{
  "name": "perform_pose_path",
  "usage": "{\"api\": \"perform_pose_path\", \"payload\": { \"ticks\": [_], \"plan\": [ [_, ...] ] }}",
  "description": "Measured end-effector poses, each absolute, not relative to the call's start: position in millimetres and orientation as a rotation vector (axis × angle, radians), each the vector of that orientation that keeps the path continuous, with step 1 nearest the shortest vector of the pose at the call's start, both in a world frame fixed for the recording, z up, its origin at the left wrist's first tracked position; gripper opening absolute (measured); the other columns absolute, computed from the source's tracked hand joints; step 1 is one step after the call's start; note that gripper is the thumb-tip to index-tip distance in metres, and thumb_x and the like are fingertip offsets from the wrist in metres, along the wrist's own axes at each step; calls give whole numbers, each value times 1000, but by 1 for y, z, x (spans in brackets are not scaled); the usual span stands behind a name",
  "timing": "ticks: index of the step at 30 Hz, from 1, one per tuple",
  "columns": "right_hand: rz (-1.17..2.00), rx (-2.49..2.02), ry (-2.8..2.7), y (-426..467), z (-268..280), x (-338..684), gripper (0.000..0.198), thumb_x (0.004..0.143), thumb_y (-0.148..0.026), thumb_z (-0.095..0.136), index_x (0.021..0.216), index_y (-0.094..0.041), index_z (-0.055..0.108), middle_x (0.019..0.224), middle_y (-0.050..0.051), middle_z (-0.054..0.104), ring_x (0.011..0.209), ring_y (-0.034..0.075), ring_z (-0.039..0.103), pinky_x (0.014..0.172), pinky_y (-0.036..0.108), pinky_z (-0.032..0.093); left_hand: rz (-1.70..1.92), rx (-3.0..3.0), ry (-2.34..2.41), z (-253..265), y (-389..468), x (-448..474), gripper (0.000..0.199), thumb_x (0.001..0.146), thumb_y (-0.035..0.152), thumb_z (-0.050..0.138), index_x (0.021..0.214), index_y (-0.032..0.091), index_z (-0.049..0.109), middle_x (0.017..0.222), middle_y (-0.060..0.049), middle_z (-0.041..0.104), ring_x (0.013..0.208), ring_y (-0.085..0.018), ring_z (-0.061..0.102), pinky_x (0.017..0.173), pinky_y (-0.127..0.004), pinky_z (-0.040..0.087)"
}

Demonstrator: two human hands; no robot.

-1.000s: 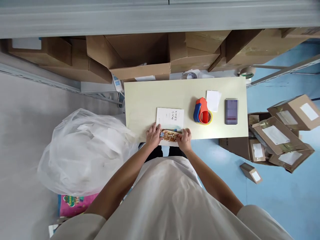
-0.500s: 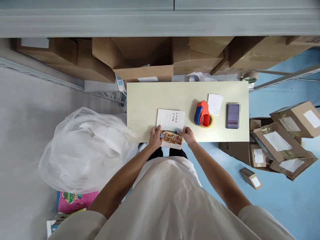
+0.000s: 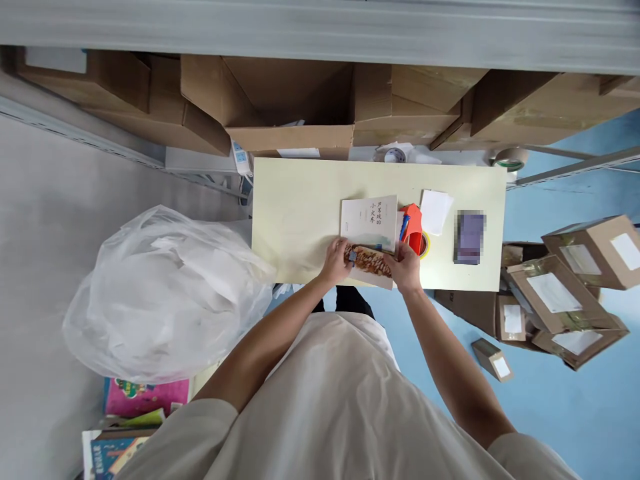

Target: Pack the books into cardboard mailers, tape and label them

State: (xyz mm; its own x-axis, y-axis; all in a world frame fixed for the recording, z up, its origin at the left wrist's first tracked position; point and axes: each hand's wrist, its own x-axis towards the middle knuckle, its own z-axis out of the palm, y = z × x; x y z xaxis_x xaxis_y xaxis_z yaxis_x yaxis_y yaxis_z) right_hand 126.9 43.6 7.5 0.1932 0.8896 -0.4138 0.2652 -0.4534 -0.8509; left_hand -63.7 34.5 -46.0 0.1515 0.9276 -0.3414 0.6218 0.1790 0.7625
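Note:
A white book (image 3: pixel 369 220) with dark lettering and a brown picture across its lower part is held between my two hands, over the front edge of the pale table (image 3: pixel 295 213). My left hand (image 3: pixel 337 261) grips its left edge. Fingers of my right hand (image 3: pixel 406 268) close on the right edge. Just beyond the book's right side lies a red and blue tape dispenser (image 3: pixel 413 227), partly covered by the book and hand. White paper slips (image 3: pixel 436 211) and a blurred-out purple rectangular object (image 3: pixel 470 237) rest farther right.
A translucent plastic bag (image 3: pixel 170 293) with white contents bulges left of the table. Books (image 3: pixel 145 397) are stacked below it. Open cardboard boxes (image 3: pixel 290 139) line the shelf behind, under a grey beam (image 3: pixel 320 33). Taped cartons (image 3: pixel 555 287) crowd the floor at right.
Both hands have carried the book rightward and slightly away from me, so it now overlaps the tape dispenser in view. The camera view has shifted a little.

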Motion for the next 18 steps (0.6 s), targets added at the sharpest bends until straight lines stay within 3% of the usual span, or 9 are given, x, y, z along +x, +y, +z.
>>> {"api": "perform_pose_path", "payload": {
  "ticks": [4,8,13,18],
  "plan": [
    [1167,-1900,-1140,51,32,120,30,67,-26,64,96,-22,61,82,3,64,72,20,60,69,36,52,597,1414,1419,-14,37,-43,57,80,35,64,132,19,49,143,-18,38,138,-35,30,111,-53,29],
    [1268,-1713,-1252,48,50,90,41,68,-29,67,106,-24,54,98,7,64,83,22,60,69,35,53,800,1198,1231,22,32,-44,59,87,49,54,139,23,41,137,-15,46,124,-28,50,100,-44,45],
    [1600,-1350,-1383,47,53,49,54,75,-34,64,126,-30,47,127,9,50,106,22,55,85,38,53,883,1036,1221,45,39,-88,49,90,46,49,132,21,46,125,-13,58,107,-23,61,87,-36,52],
    [1698,-1200,-1576,51,34,12,53,78,-35,63,129,-33,50,135,7,47,124,26,46,101,47,42,679,1107,1650,31,49,-151,31,84,31,54,111,18,60,108,-9,66,94,-21,63,82,-35,51]
  ]
}}
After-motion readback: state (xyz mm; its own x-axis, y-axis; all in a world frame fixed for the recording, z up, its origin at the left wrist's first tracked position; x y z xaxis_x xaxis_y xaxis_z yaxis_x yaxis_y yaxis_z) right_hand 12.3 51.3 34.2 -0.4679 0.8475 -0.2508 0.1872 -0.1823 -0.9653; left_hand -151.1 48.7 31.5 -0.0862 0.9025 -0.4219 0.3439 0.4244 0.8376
